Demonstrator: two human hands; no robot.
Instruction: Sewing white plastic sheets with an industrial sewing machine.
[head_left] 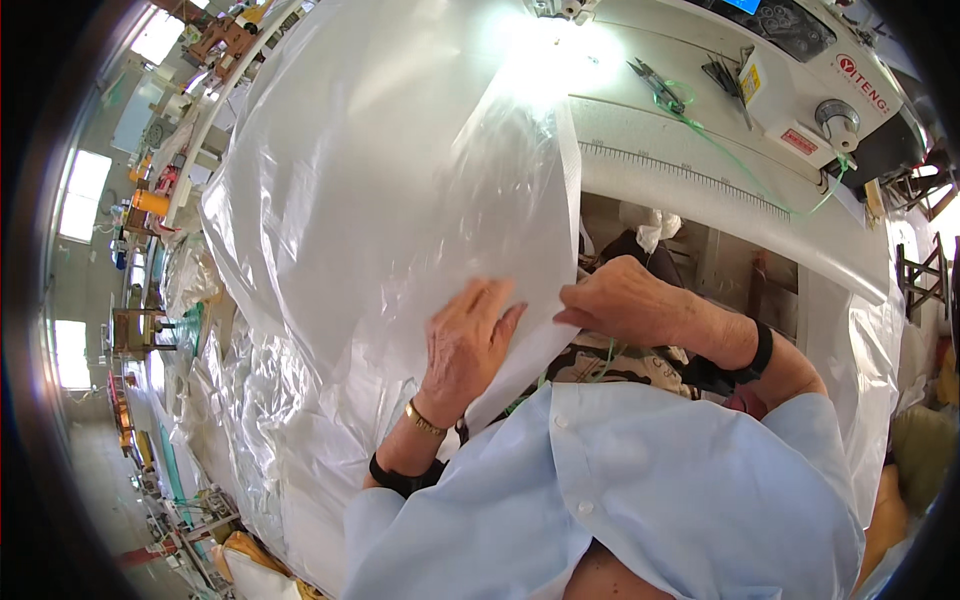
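A large sheet of clear-white plastic film [330, 190] covers the sewing table and runs up under the lit sewing machine head [562, 10]. My left hand [465, 345] rests on the film, palm down, thumb apart from the fingers; its fingertips are slightly blurred. Just to the right, my right hand [630, 305] has its fingers curled and pinched at the film's right edge, near my lap. The fingertips' exact grip is partly hidden behind the hand.
Thread snips [660, 85] with green thread lie on the machine bed, beside dark slim tools [728, 88]. A printed ruler scale [690, 168] follows the table edge. The machine body [800, 100] stands at the upper right. Crumpled film [260, 420] heaps at the left.
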